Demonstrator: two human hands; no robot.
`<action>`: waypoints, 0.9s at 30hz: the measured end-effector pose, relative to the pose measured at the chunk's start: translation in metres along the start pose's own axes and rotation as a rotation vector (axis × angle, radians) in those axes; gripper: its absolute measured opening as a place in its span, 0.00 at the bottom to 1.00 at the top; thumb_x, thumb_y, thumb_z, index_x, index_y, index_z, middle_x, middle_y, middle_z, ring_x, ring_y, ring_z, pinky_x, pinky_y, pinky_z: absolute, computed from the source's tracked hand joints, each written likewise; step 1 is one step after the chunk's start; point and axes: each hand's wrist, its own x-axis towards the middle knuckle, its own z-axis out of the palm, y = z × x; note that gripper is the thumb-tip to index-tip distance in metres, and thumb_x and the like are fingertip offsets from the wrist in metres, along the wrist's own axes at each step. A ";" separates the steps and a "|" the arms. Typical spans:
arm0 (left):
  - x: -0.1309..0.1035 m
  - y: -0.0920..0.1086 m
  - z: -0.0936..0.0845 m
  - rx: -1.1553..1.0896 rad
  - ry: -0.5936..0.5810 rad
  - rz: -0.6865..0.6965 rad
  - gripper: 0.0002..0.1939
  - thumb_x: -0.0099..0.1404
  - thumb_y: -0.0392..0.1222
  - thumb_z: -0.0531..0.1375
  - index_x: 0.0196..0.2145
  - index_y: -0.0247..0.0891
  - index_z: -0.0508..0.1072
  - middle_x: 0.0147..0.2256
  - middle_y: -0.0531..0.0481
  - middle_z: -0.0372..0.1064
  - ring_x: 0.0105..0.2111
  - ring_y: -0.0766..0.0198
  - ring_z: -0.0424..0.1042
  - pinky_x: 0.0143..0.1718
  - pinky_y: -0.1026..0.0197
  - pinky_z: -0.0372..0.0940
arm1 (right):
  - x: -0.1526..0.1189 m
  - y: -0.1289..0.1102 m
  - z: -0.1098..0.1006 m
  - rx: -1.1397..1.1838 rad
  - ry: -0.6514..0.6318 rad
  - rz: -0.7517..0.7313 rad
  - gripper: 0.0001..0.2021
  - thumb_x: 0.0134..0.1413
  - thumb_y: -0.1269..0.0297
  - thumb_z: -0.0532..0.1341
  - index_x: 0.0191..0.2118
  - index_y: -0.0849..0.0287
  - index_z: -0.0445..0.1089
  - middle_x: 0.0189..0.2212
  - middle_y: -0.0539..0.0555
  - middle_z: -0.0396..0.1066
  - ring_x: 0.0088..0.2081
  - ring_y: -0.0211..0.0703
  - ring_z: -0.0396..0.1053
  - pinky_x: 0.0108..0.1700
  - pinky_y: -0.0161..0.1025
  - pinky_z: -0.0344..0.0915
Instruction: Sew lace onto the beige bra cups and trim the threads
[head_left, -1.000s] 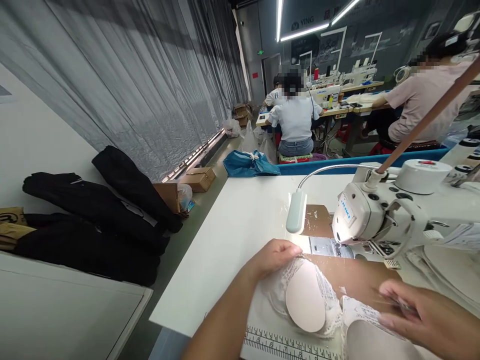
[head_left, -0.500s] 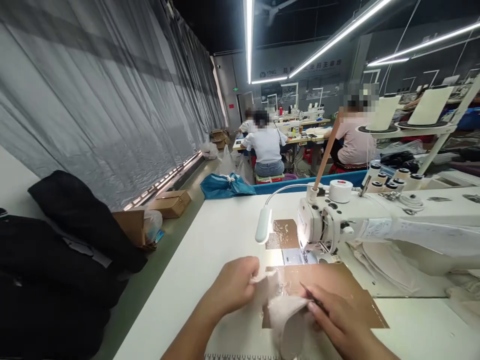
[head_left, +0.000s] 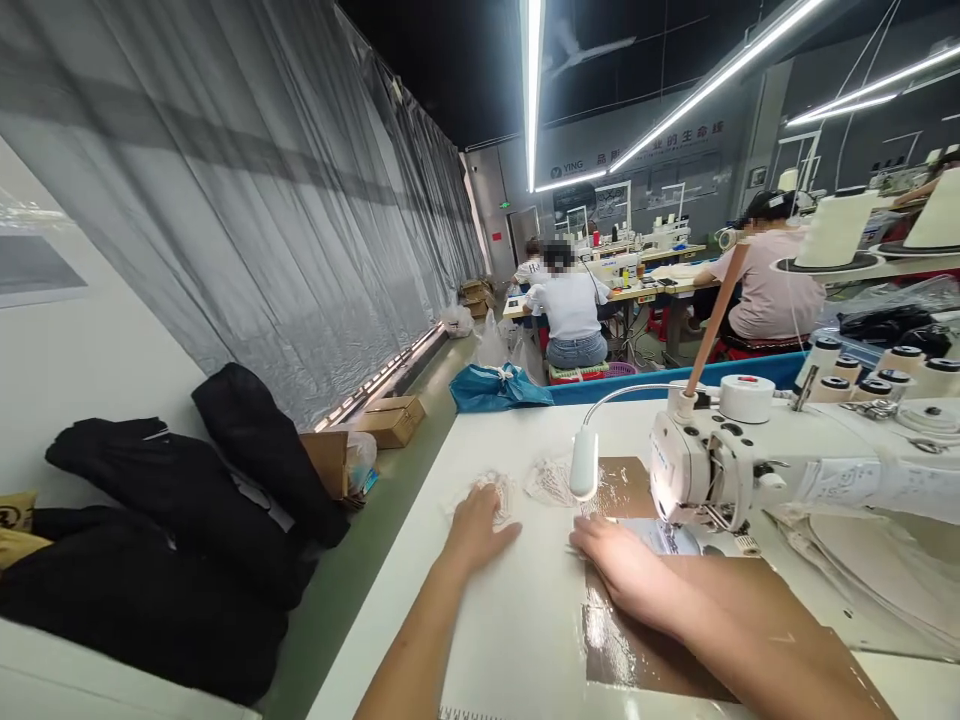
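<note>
White openwork lace fabric (head_left: 551, 482) lies, in the head view, in two patches on the smooth white tabletop (head_left: 517, 630): one around the left hand's (head_left: 474, 532) fingertips, one beside the slim pale lamp head (head_left: 585, 465). The left thumb stands apart from its fingers; the right hand's (head_left: 622, 565) fingers lie together, their grip untellable. Handling it well likely means light, flat fingertips, easing rather than tugging.

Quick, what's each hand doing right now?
Left hand: open, resting on white lace.
Right hand: palm down; cannot tell if it holds anything.
</note>
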 end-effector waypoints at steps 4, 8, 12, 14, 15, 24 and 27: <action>0.014 -0.015 0.003 -0.037 -0.047 -0.009 0.21 0.62 0.50 0.58 0.50 0.36 0.67 0.57 0.38 0.65 0.60 0.46 0.61 0.59 0.49 0.57 | -0.064 -0.003 -0.018 -0.038 0.030 0.071 0.10 0.61 0.69 0.54 0.37 0.51 0.73 0.37 0.48 0.76 0.38 0.44 0.74 0.40 0.38 0.71; 0.019 -0.016 0.001 -0.041 -0.033 0.004 0.29 0.65 0.49 0.55 0.60 0.31 0.61 0.65 0.34 0.53 0.66 0.44 0.51 0.64 0.43 0.48 | -0.145 0.033 -0.047 -0.133 0.145 0.270 0.14 0.59 0.67 0.52 0.45 0.52 0.73 0.45 0.55 0.76 0.44 0.52 0.75 0.41 0.42 0.72; 0.004 0.025 0.003 -0.120 -0.047 0.151 0.27 0.65 0.50 0.55 0.58 0.36 0.65 0.62 0.39 0.59 0.63 0.46 0.56 0.64 0.45 0.50 | -0.212 0.090 -0.072 -0.410 0.483 0.548 0.21 0.60 0.52 0.52 0.51 0.60 0.71 0.52 0.66 0.71 0.45 0.59 0.75 0.38 0.49 0.73; -0.009 0.062 0.002 -0.228 -0.138 0.273 0.22 0.65 0.49 0.56 0.54 0.41 0.69 0.56 0.43 0.67 0.56 0.49 0.66 0.59 0.49 0.59 | -0.226 0.112 -0.083 -0.437 0.490 0.657 0.25 0.59 0.51 0.51 0.54 0.61 0.69 0.57 0.67 0.67 0.42 0.61 0.76 0.32 0.50 0.72; -0.015 0.083 0.000 -0.283 -0.194 0.348 0.19 0.64 0.48 0.57 0.51 0.43 0.71 0.53 0.45 0.70 0.52 0.51 0.69 0.55 0.52 0.63 | -0.228 0.120 -0.088 -0.423 0.479 0.681 0.24 0.59 0.52 0.50 0.52 0.61 0.70 0.56 0.66 0.69 0.40 0.61 0.77 0.31 0.49 0.72; -0.064 0.195 0.012 -0.454 -0.194 0.778 0.24 0.60 0.42 0.63 0.54 0.39 0.69 0.59 0.38 0.62 0.58 0.46 0.62 0.59 0.49 0.57 | -0.217 0.068 -0.076 -0.018 0.304 0.517 0.17 0.56 0.47 0.57 0.31 0.52 0.78 0.31 0.51 0.79 0.36 0.52 0.76 0.37 0.39 0.72; -0.076 0.203 0.028 -0.530 -0.246 0.824 0.33 0.54 0.49 0.68 0.56 0.38 0.68 0.57 0.36 0.65 0.58 0.40 0.62 0.61 0.46 0.54 | -0.212 0.021 -0.057 0.478 0.249 0.547 0.17 0.48 0.44 0.64 0.31 0.52 0.78 0.33 0.50 0.79 0.40 0.55 0.75 0.38 0.40 0.72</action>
